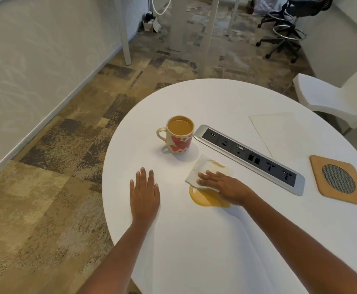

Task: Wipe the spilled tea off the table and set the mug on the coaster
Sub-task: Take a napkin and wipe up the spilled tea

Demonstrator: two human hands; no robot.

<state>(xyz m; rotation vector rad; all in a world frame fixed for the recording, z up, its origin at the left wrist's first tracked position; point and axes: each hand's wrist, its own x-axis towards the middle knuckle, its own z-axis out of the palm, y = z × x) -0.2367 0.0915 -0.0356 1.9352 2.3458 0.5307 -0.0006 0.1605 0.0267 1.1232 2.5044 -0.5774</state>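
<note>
While the left hand lies flat and open, probably bracing on the smooth white round table, the right hand presses a soft napkin, palm-down and not gripping, onto the tan tea puddle; the full heart-patterned mug stands well apart from the square cork coaster.

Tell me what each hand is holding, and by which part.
Neither hand grips anything. The right hand presses flat on the napkin, on its near half, over the tea spill. The left hand lies flat on the table.
</note>
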